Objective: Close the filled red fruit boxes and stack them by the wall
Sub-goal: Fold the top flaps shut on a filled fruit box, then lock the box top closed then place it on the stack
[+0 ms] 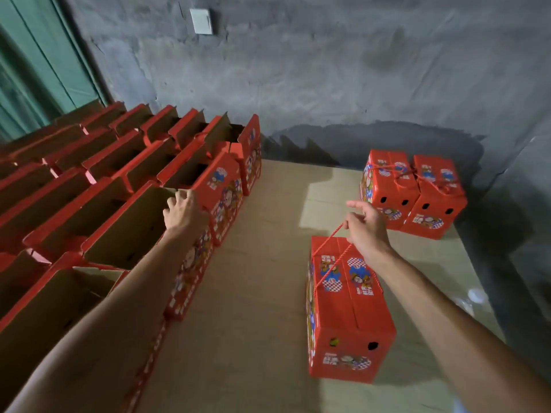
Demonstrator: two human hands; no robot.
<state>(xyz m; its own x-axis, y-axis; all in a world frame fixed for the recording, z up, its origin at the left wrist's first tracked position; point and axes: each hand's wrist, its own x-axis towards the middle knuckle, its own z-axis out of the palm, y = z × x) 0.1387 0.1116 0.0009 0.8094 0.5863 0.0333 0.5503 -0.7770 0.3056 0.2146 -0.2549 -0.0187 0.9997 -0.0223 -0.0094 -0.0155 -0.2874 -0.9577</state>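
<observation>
Contents of the open red boxes [98, 186] at left stay out of sight: their raised brown flaps and dim insides hide whatever fills them, and the rows run off the frame's left and bottom edges. The left hand [182, 208] reaches over them, fingers curled on the top edge of one upright flap [128, 225]. The right hand [368, 231] has its fingers pinched shut around the red cord handle [331, 257] of a closed red box [347, 311], which sits on the flattened cardboard sheet [256, 293] covering the floor, cord pulled taut. Two more closed boxes [413, 193] stand side by side, touching, near the grey concrete wall [328, 84], well apart from the held one. Printing on the boxes shows cartoon figures and blue-and-white checks, but the lettering is too blurred to read. A pale switch plate [202, 21] sits high on the wall beside a green door [35, 70].
</observation>
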